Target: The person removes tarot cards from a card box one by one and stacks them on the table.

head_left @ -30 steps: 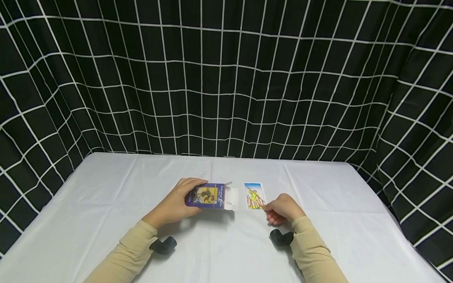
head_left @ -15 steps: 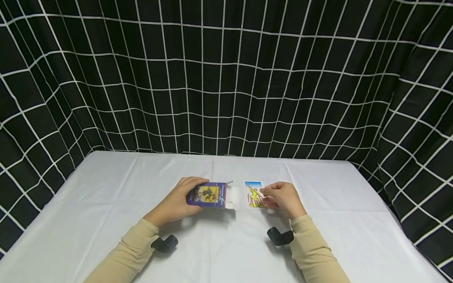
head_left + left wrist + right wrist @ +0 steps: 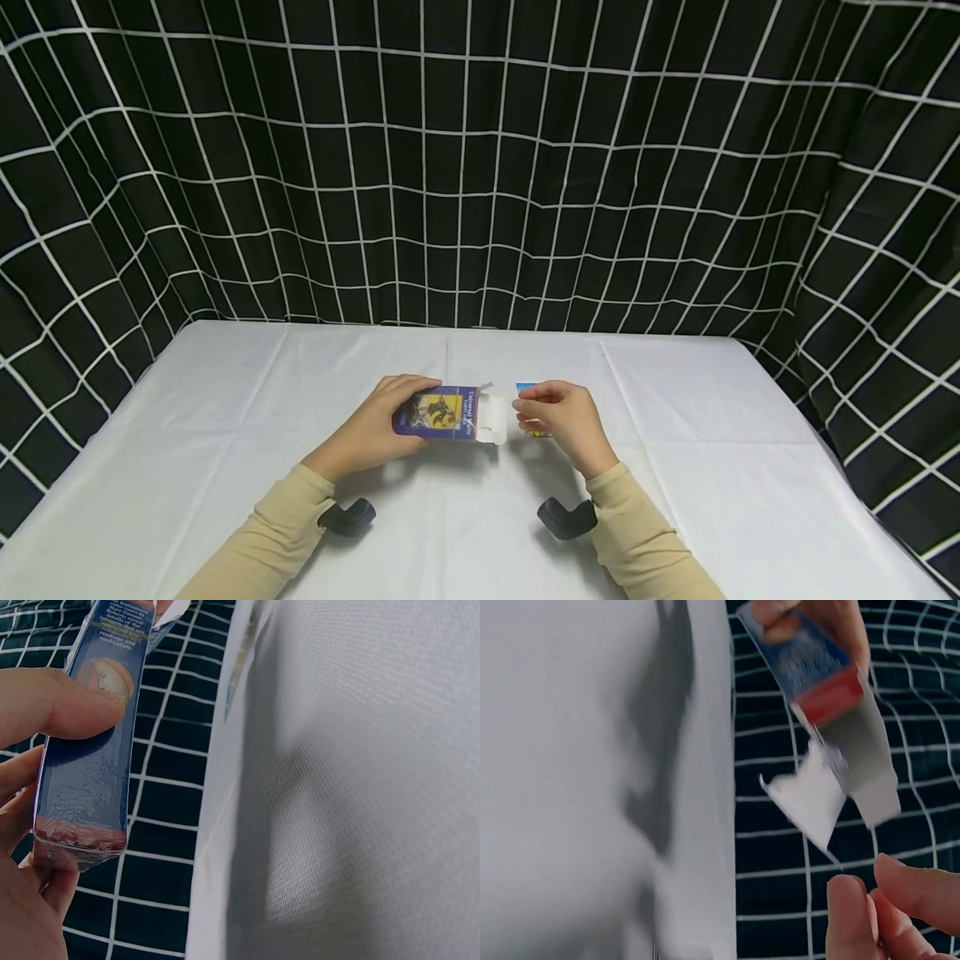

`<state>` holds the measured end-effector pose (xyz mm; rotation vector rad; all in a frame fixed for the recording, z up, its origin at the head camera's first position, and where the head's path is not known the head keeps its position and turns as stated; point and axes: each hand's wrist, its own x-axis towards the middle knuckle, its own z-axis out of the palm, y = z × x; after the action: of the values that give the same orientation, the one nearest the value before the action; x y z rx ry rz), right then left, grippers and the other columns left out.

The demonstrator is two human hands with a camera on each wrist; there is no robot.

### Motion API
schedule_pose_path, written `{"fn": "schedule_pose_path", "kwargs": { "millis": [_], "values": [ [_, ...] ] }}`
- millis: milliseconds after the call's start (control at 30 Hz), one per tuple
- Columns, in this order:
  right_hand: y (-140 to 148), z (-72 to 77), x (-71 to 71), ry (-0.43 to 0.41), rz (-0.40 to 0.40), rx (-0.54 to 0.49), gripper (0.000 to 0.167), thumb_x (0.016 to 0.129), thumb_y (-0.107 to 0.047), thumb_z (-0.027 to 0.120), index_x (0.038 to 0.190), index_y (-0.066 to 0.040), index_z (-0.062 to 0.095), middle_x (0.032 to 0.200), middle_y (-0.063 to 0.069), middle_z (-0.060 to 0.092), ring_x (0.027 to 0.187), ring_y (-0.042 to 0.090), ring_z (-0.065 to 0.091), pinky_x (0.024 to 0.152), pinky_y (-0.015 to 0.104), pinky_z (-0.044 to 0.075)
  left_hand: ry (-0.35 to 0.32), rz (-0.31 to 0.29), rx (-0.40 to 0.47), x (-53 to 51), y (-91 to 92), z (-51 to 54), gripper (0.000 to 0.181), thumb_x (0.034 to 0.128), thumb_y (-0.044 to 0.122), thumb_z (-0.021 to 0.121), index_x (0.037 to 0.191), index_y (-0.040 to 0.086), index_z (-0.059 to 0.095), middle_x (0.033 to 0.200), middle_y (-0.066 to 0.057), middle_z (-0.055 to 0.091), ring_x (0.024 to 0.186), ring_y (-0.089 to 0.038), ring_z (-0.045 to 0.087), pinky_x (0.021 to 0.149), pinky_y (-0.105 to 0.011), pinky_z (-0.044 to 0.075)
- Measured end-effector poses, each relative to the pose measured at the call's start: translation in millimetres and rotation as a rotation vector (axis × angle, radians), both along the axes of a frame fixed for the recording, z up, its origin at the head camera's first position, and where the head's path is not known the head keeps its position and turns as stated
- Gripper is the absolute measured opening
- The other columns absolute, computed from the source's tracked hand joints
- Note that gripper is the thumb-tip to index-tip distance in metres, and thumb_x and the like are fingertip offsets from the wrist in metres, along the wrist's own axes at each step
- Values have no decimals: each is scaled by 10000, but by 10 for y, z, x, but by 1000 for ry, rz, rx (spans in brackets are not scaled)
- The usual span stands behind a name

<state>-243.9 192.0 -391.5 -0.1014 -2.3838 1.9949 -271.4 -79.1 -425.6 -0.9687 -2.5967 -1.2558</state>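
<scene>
My left hand [image 3: 375, 429] holds a purple-blue tarot card box [image 3: 435, 413] above the table, its end with white flaps [image 3: 491, 419] facing right. In the left wrist view the thumb [image 3: 64, 709] presses one narrow side of the box [image 3: 90, 776]. A picture card [image 3: 523, 387] lies face up on the cloth right of the box, mostly covered from view by my right hand [image 3: 566, 423]. That hand hovers just right of the flaps, apart from them. The right wrist view shows its thumb and fingertips [image 3: 847, 911] close together with a small gap, nothing visible between them.
A white cloth [image 3: 240, 375] with fold creases covers the table. Black curtains with a white grid [image 3: 465, 167] rise behind it and at both sides. Each wrist bears a black camera mount [image 3: 567, 518].
My right hand has left the card's lower right corner, risen, and moved left over the card toward the box's open end. The card stays on the table; my left hand and box barely move.
</scene>
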Motion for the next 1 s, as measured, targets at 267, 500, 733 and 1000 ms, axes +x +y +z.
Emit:
{"fn": "schedule_pose_path", "kwargs": {
  "millis": [267,500,733,1000],
  "values": [
    [-121,8,29,8,4,27,212,852,-3,698,1019,127,676,874,124,722,738,94,693,717,269,610,2,2,-2,1,10,18,731,707,98,809,1390,141,554,1395,-75,562,1291,-277,455,1109,-534,380],
    [-155,-17,39,6,6,16,192,840,-3,706,997,107,689,884,125,720,748,102,687,725,284,612,8,-8,8,11,22,19,726,710,97,806,1390,140,554,1392,-78,563,1289,-277,457,1102,-532,386],
    [-192,-55,68,-1,36,11,197,846,0,698,1009,110,686,892,123,711,751,97,694,739,266,608,10,-7,20,35,11,-2,734,701,81,816,1386,134,560,1386,-72,570,1269,-265,466,1086,-511,402],
    [-243,-48,67,17,27,1,260,834,4,710,1067,113,675,879,136,709,730,72,682,717,242,603,25,-10,9,12,19,18,733,707,101,810,1392,143,553,1390,-68,566,1274,-260,464,1090,-509,399]
  ]
}}
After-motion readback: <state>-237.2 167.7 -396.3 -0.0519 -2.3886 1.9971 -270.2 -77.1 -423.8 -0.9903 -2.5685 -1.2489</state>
